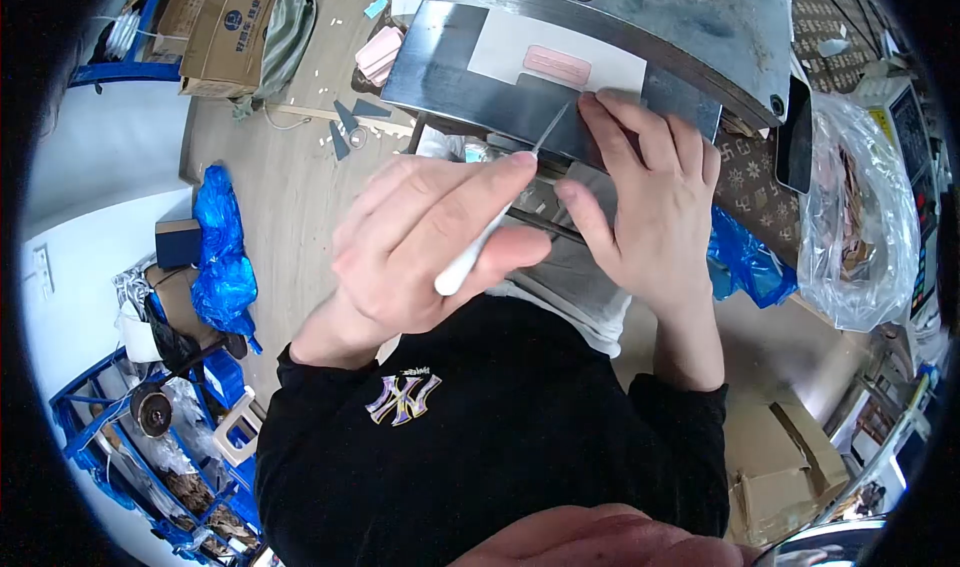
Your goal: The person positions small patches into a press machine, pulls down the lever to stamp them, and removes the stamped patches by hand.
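My left hand [430, 227] is closed around the white handle [478, 252] of an awl with a thin metal point [551, 129]. The tip is directed up and right, close to the front edge of a metal plate [440, 62]. On this plate lies a white sheet [505, 47] with a pink rounded-rectangle piece [557, 64] on it. My right hand [650, 182] has its fingers stretched out, with the fingertips at the plate's front edge near the sheet. Its thumb is spread apart, and nothing shows in this hand.
A heavy metal press block [640, 7] overhangs the plate's back. Pink pieces [380, 55] are stacked at its left, with grey scraps [350, 122] nearby. At right are a phone [795, 137] and a clear plastic bag [855, 217]. Cardboard boxes [228, 32] stand back left.
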Motion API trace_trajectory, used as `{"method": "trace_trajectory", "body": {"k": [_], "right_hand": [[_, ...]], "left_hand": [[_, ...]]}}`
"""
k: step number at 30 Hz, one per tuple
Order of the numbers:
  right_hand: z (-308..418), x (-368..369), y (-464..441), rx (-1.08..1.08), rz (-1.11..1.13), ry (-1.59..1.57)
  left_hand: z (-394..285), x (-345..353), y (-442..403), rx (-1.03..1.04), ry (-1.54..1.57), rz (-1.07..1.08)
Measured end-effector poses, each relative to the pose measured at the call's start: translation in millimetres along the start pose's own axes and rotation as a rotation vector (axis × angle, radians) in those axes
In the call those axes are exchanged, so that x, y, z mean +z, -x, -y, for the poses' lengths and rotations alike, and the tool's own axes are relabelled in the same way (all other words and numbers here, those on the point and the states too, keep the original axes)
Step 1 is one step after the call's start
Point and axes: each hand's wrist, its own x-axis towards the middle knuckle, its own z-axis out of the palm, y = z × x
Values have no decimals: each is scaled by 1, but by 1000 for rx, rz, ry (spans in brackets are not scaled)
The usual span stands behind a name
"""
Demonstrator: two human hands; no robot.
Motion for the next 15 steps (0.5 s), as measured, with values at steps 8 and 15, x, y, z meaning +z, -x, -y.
{"method": "trace_trajectory", "body": {"k": [8,15], "right_hand": [[-3,6,0,24,-17,8],[-4,6,0,31,19,2]], "left_hand": [[13,39,-1,60,-96,-20],[11,39,-6,51,-152,6]]}}
